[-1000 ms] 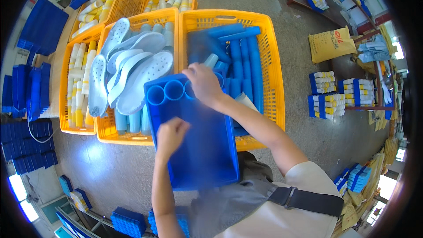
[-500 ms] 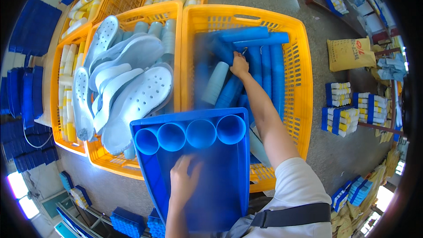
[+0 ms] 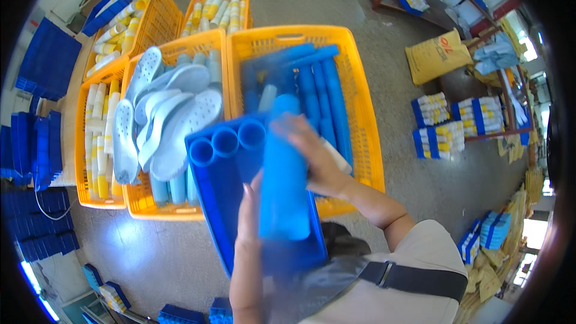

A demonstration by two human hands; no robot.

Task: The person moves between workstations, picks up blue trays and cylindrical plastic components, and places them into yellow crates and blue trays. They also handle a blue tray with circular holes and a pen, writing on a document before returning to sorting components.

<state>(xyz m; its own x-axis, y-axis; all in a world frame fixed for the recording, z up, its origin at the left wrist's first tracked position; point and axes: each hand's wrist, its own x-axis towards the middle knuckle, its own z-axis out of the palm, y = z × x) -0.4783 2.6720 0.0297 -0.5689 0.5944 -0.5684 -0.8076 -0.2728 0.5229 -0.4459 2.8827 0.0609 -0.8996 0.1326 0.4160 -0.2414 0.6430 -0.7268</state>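
A stack of nested blue cups (image 3: 284,186), smeared by motion, stands tilted over the blue tray (image 3: 213,228). My right hand (image 3: 315,156) is closed round its upper right side. At its left side, my left hand (image 3: 247,213) holds it with the thumb up and the fingers partly hidden behind it. Several round blue cup mouths (image 3: 225,142) line the tray's far end. Beyond the tray, a yellow crate (image 3: 365,138) holds more blue cup stacks (image 3: 309,93) and a pale grey-green stack (image 3: 268,97).
Left of it, another yellow crate (image 3: 225,75) carries pale shoe-sole-shaped pieces (image 3: 186,135) over grey-green cup stacks. Yellow-and-white stacks (image 3: 99,138) fill a crate farther left. A yellow sack (image 3: 438,57) and bundled stacks (image 3: 441,138) lie to the right, by a metal rack (image 3: 504,90).
My right hand has come back from the crate with a blue cup stack and lifted it over the tray. My left hand has met it there. The view has shifted.
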